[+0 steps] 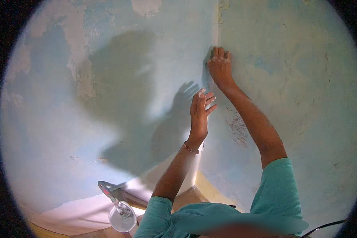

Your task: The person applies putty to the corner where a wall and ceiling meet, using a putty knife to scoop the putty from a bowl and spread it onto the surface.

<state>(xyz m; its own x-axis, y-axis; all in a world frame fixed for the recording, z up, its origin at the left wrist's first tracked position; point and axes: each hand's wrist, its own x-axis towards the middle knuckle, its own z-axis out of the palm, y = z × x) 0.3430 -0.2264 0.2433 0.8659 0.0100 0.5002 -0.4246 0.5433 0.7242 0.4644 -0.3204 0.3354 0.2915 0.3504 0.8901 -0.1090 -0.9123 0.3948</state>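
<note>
My right hand (pixel 220 66) is raised to the corner seam (pixel 215 29) where two painted walls meet. Its fingers are curled in and pressed at the seam, with white smears on the knuckles; whatever they may hold is hidden. Lower down and to the left, my left hand (pixel 201 111) is in front of the corner with its fingers apart and nothing in them. White paste coats its fingertips. A braided bracelet (pixel 190 148) circles the left wrist.
At lower left stands a white tub (pixel 122 223) with a grey-handled putty knife (pixel 108 192) leaning in it, beside a wooden frame-like piece (pixel 131 199). The left wall (pixel 39 119) is pale blue with peeled patches. A black cable (pixel 325 227) curves at lower right.
</note>
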